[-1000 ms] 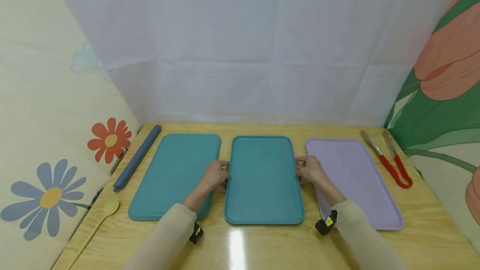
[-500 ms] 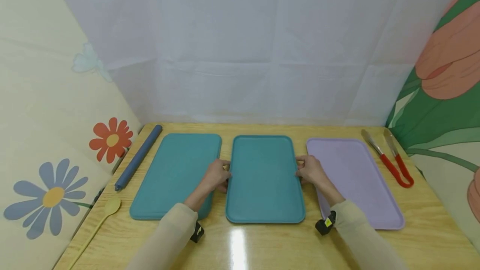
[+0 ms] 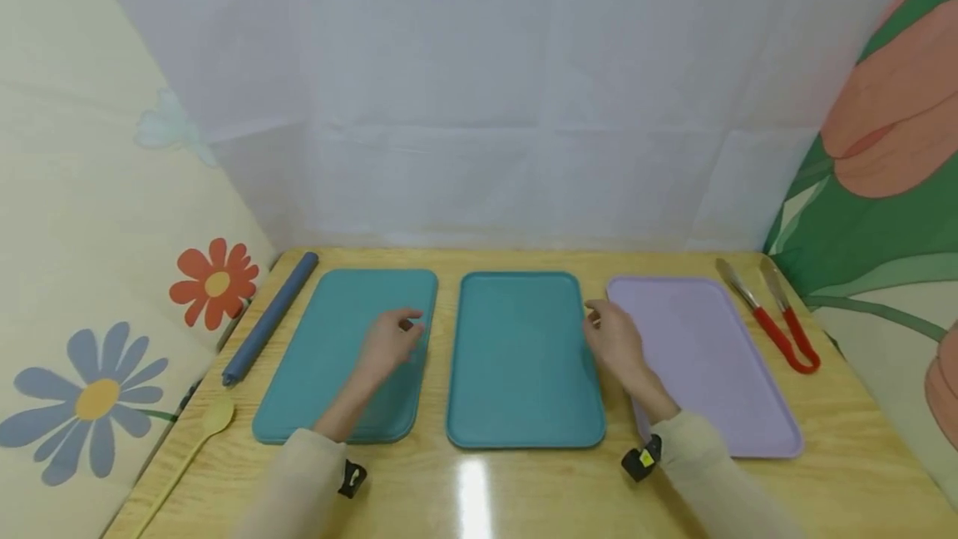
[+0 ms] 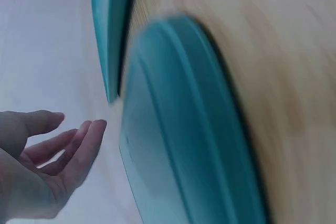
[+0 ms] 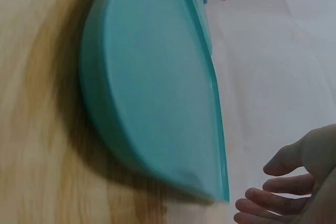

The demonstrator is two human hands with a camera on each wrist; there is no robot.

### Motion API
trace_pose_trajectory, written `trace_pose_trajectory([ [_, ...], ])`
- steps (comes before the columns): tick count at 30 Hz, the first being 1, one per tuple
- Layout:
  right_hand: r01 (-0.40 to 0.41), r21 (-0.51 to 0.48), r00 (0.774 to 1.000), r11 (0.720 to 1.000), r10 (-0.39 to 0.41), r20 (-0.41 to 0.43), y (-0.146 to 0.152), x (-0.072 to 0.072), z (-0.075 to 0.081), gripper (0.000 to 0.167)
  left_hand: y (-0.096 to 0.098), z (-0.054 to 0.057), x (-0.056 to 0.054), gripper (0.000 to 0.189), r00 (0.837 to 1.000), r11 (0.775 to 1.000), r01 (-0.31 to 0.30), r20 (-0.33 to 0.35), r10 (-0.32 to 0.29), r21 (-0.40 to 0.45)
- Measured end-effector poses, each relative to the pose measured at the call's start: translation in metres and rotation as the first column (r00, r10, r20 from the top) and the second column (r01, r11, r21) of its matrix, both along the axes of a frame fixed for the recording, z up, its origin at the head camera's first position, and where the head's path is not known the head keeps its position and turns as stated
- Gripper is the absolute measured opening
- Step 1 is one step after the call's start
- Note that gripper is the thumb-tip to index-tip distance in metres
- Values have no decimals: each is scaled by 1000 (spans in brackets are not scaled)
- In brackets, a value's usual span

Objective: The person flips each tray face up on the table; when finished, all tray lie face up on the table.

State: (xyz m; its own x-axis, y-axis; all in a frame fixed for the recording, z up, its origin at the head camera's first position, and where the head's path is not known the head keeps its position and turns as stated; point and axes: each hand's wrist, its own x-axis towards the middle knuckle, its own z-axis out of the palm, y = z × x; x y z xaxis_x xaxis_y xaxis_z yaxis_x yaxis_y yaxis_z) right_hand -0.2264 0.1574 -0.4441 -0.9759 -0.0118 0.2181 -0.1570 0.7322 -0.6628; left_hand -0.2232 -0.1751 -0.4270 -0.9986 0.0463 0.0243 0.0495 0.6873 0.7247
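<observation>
Left hand (image 3: 389, 341) likewise empty, your loose right hand (image 3: 618, 341), dipping, could nudge the rectangular teal tray (image 3: 524, 364) toward the desk's (image 3: 554, 493) left edge.

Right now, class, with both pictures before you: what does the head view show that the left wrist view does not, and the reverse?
Only the head view: the blue rod, yellow spoon, lilac tray and red-handled tongs.

Only the left wrist view: several fingers of the left hand told apart from below, and a low close-up of the left teal tray's side.

Both: the left hand, the left and middle teal trays, wooden table and white backdrop.
</observation>
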Motion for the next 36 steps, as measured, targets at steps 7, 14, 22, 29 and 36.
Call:
trace_pose_trajectory([
  [7,-97,-83,995,992,98,12,-32,7,5,32,-55,3,10,31,986,974,-34,-166,-4,-226],
  [14,-202,-107,975,974,210,72,-79,12,8,39,-102,-1,14,38,986,870,-119,-162,45,-478],
  [22,-299,-46,943,953,302,140,-129,12,8,52,-119,-5,17,51,986,840,-108,49,158,-531],
  [29,-424,67,905,903,419,77,-175,17,5,49,-121,-1,18,52,987,845,-39,109,115,-533],
  [36,-452,83,892,888,446,76,-205,18,4,47,-127,5,20,57,985,841,-25,132,114,-541],
])
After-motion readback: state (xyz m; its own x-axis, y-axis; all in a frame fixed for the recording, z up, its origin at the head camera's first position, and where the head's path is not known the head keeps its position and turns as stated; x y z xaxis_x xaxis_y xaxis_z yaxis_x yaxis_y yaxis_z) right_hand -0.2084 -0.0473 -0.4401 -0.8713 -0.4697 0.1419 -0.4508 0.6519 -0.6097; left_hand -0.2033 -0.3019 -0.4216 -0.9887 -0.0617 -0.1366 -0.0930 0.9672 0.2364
